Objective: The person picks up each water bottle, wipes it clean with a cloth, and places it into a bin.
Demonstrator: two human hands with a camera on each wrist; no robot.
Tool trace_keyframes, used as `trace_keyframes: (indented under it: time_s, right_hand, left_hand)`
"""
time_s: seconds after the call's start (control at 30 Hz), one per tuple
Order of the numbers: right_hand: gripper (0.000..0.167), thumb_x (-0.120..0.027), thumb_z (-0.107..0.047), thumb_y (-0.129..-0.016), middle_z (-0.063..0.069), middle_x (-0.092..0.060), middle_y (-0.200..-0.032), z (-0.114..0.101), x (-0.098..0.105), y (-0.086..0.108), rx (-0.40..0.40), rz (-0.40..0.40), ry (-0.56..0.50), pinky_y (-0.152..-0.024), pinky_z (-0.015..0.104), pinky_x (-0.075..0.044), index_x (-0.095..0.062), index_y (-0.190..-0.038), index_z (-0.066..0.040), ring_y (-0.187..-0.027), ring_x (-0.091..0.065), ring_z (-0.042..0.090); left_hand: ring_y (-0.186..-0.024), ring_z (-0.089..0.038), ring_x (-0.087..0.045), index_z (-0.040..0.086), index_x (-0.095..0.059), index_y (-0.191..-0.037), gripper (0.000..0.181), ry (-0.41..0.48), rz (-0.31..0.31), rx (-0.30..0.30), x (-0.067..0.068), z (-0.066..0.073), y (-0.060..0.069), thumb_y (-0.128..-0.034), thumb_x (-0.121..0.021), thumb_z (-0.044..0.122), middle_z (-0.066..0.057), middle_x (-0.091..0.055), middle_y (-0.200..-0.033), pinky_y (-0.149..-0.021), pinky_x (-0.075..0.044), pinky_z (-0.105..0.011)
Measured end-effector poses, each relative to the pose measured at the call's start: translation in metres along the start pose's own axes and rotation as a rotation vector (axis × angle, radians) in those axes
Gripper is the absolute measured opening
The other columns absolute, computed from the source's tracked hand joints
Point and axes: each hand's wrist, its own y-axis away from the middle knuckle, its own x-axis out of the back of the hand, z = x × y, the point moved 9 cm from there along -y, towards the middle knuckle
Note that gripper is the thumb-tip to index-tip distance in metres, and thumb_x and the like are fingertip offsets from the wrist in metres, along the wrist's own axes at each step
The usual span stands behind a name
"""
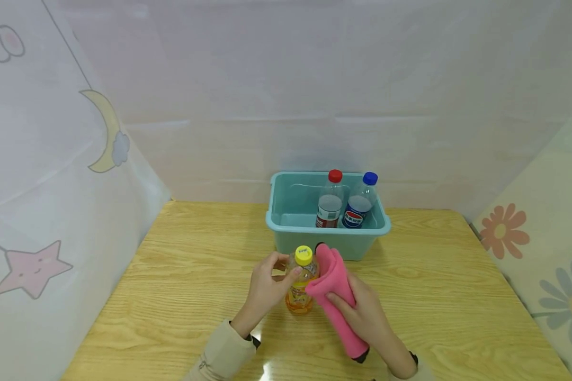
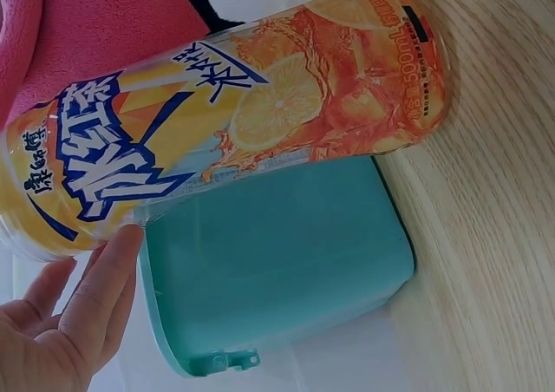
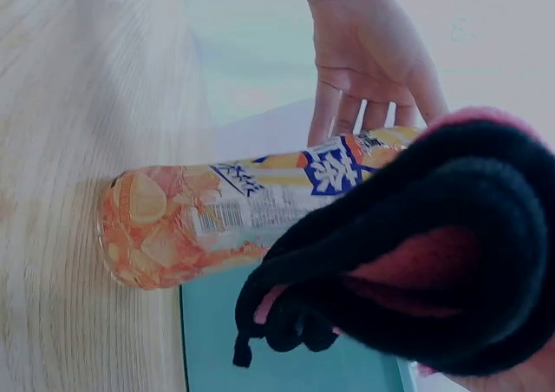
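An iced tea bottle [image 1: 298, 297] with a yellow cap stands upright on the table in the head view. My left hand [image 1: 266, 288] holds it near the shoulder, thumb on the near side and fingers behind. In the left wrist view its label [image 2: 286, 106] shows lemon slices, and the fingers [image 2: 104, 297] touch the upper part. My right hand [image 1: 368, 312] grips a pink fabric pouch [image 1: 334, 286], tilted beside the bottle with its upper end against it. The right wrist view shows the pouch's black-trimmed opening [image 3: 416, 184] and a drawstring toggle [image 3: 299, 327].
Just behind the bottle is a teal plastic bin [image 1: 324, 241]. Inside it, toward the right, lean a red-capped bottle [image 1: 330, 203] and a blue-capped Pepsi bottle [image 1: 359, 206]. The wooden table [image 1: 190, 275] meets hanging printed cloth [image 1: 248, 106] at the back and sides.
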Motion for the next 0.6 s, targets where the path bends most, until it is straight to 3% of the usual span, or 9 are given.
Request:
trace_keyframes:
  time_s: [0.23, 0.6]
  right_hand:
    - [0.044, -0.073, -0.009, -0.076, 0.003, -0.062, -0.093, -0.011, -0.007, -0.002, 0.084, 0.01, 0.061, -0.061, 0.025, -0.05, -0.055, -0.115, 0.0, -0.075, -0.054, 0.008]
    - [0.046, -0.073, -0.01, -0.077, 0.009, -0.061, -0.099, -0.009, -0.021, -0.003, -0.007, -0.068, 0.16, -0.069, 0.033, -0.052, -0.054, -0.117, 0.003, -0.083, -0.059, 0.017]
  left_hand:
    - [-0.082, -0.022, -0.059, 0.003, -0.06, -0.098, 0.031, -0.006, -0.019, 0.013, 0.0, -0.001, -0.001, -0.083, -0.067, 0.029, -0.008, -0.061, -0.091, -0.065, -0.054, -0.026]
    - [-0.083, -0.022, -0.06, 0.004, -0.061, -0.097, 0.031, 0.0, -0.02, 0.014, 0.0, -0.002, -0.002, -0.0824, -0.068, 0.03, -0.008, -0.062, -0.091, -0.064, -0.055, -0.027]
